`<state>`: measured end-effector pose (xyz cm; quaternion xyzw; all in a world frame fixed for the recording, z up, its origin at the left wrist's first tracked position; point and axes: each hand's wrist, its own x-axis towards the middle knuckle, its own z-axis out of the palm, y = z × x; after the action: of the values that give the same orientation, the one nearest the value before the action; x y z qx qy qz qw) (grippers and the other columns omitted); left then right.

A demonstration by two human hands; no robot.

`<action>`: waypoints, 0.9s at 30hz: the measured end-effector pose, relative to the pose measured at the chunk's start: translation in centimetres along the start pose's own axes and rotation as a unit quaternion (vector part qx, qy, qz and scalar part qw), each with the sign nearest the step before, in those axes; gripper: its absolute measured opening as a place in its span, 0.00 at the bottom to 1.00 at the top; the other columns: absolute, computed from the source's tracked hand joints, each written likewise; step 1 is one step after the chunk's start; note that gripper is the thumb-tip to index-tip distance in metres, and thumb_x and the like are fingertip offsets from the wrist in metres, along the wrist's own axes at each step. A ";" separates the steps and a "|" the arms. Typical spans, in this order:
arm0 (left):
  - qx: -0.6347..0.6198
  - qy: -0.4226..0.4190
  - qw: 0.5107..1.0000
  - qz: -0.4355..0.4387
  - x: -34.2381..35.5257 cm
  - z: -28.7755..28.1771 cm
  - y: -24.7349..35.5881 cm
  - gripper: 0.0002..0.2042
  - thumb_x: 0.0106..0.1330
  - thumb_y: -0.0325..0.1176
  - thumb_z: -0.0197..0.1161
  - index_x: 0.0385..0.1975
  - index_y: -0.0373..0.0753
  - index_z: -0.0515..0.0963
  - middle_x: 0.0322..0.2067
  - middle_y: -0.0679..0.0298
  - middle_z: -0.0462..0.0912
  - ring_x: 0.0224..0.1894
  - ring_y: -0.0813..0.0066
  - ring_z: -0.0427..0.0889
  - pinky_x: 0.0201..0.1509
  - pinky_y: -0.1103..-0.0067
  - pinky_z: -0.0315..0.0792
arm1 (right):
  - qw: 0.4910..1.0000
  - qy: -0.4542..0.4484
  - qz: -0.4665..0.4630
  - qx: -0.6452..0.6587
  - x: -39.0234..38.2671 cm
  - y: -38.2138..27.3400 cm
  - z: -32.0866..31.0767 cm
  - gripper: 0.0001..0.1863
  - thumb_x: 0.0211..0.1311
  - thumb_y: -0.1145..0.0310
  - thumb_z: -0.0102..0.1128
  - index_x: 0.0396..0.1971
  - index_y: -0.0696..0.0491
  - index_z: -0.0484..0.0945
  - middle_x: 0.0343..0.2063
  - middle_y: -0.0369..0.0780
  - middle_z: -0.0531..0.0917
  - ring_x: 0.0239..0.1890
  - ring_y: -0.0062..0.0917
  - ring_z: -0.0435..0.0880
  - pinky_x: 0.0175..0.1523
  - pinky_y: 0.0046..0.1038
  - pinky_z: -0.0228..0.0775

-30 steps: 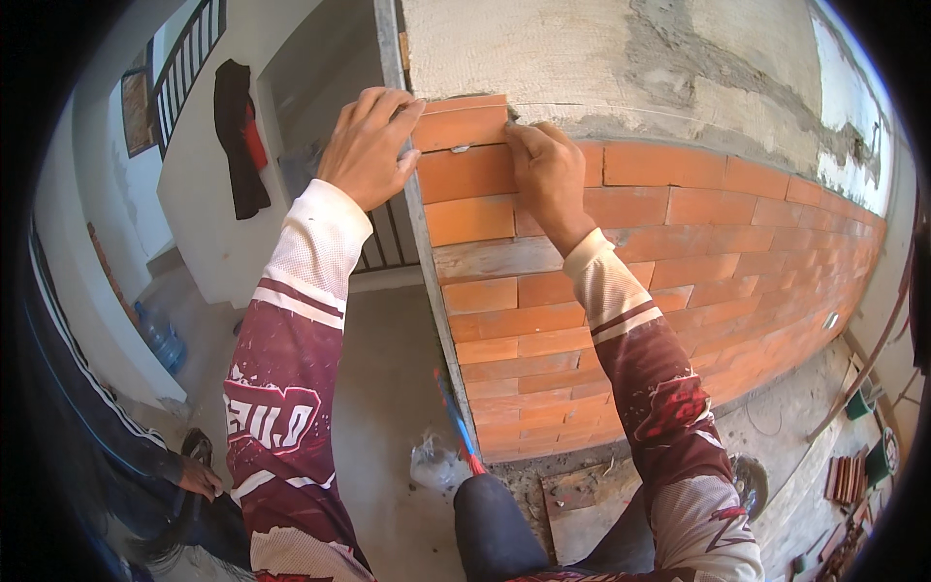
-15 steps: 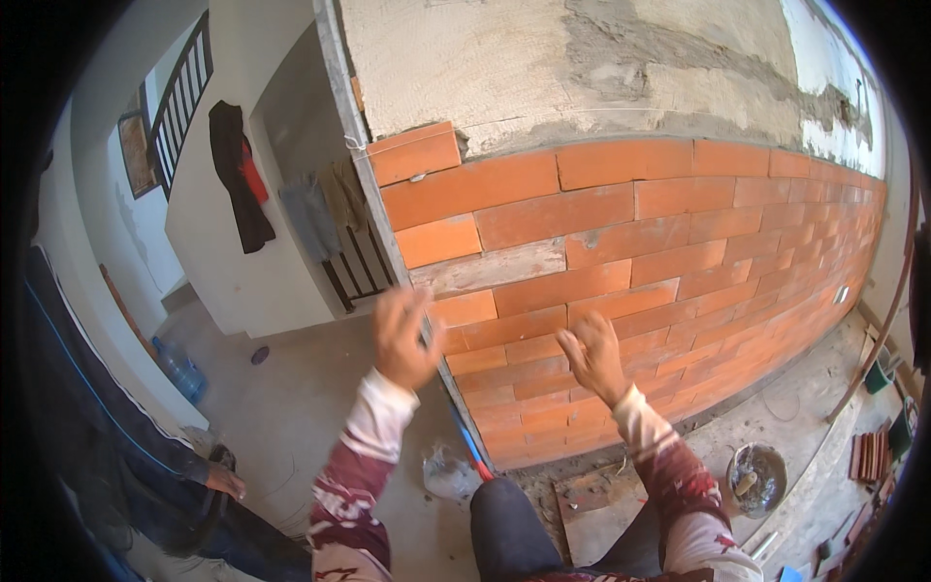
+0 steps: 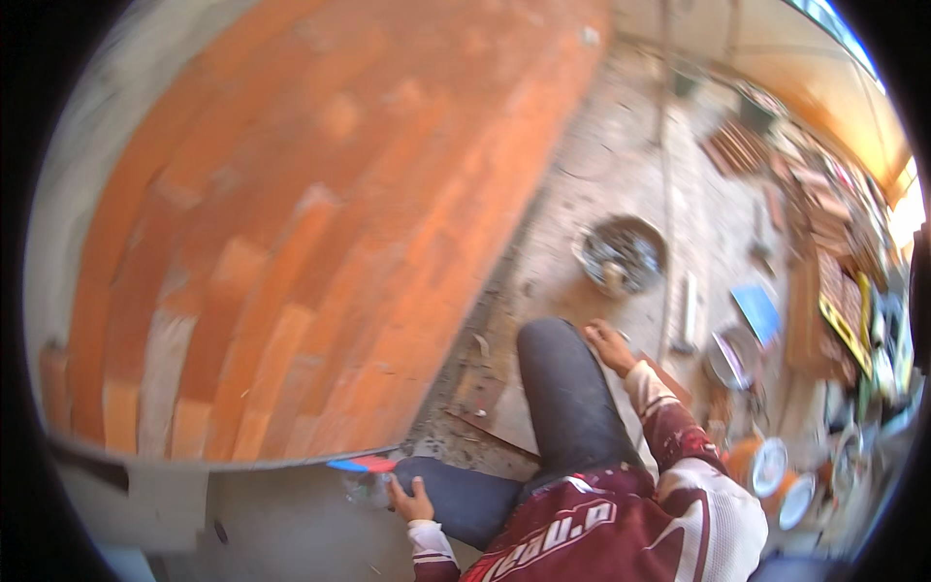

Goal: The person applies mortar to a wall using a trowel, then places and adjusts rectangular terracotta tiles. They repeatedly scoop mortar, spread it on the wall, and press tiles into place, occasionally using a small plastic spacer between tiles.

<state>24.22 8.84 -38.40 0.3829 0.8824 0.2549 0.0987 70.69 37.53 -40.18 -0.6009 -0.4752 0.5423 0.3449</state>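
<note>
My left hand [image 3: 412,501] rests at my bent left knee, thumb and fingers apart, holding nothing that I can see. Beside it, a red and blue strip-like thing [image 3: 362,465] lies by the foot of the wall's end. My right hand [image 3: 611,347] is at the outer side of my right knee, its fingers stretched out and slightly blurred. A brown flat piece, perhaps a tile [image 3: 671,382], shows just under the right forearm. The wall of orange brick-like tiles [image 3: 320,252] fills the left side, smeared by motion; one tile [image 3: 165,378] is whitish.
A round tub [image 3: 662,254] with wet dark contents and a pale handled tool stands ahead on the floor. Farther right are a smaller bucket [image 3: 716,361], a blue sheet [image 3: 756,313], stacked tiles [image 3: 734,150], a yellow level [image 3: 846,335] and orange-and-white containers [image 3: 771,466].
My view has swung to the right and down, toward the floor. Both hands have left the space before the wall and come down to my knees.
</note>
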 end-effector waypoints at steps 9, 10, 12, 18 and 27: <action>0.086 -0.066 0.992 0.071 3.6 -1.4 2.9 0.28 0.59 0.40 0.66 0.56 0.30 0.72 0.60 0.40 0.69 0.64 0.44 0.65 0.69 0.58 0.56 | 0.962 0.167 0.023 -0.216 -5.5 5.2 -4.6 0.34 0.57 0.46 0.65 0.53 0.59 0.75 0.43 0.55 0.79 0.41 0.48 0.80 0.47 0.43 0.72; 0.114 -0.057 0.987 0.095 3.5 -0.6 3.5 0.27 0.58 0.40 0.67 0.55 0.30 0.73 0.60 0.41 0.69 0.64 0.44 0.65 0.69 0.57 0.56 | 0.950 0.247 -0.064 -0.179 -5.0 -0.2 -4.3 0.37 0.55 0.52 0.69 0.60 0.56 0.68 0.51 0.55 0.74 0.46 0.49 0.78 0.52 0.42 0.71; 0.167 -0.035 0.974 0.147 3.4 1.3 4.7 0.26 0.57 0.39 0.68 0.53 0.32 0.75 0.60 0.43 0.69 0.64 0.45 0.65 0.68 0.56 0.56 | 0.891 0.290 -0.215 -0.274 -0.5 -6.0 -4.5 0.42 0.51 0.54 0.72 0.64 0.51 0.62 0.59 0.56 0.67 0.56 0.45 0.72 0.57 0.40 0.68; 0.088 -0.050 0.981 0.167 5.0 2.8 6.0 0.25 0.56 0.38 0.69 0.52 0.33 0.75 0.61 0.46 0.69 0.65 0.46 0.63 0.68 0.55 0.55 | 0.833 0.091 -0.039 -0.545 11.9 -11.9 -6.2 0.20 0.53 0.61 0.66 0.46 0.53 0.81 0.39 0.48 0.84 0.41 0.41 0.85 0.44 0.40 0.78; 0.105 -0.025 0.983 0.150 4.5 2.7 5.0 0.23 0.56 0.36 0.68 0.50 0.34 0.76 0.59 0.48 0.71 0.63 0.47 0.66 0.67 0.56 0.58 | 0.844 0.050 -0.228 -0.483 2.4 -13.5 -21.6 0.12 0.56 0.59 0.63 0.36 0.48 0.86 0.32 0.44 0.85 0.36 0.41 0.84 0.43 0.39 0.75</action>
<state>25.30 16.01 -38.01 0.5253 0.8341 0.1631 0.0412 89.05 46.18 -24.65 -0.5928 -0.7825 0.1198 0.1482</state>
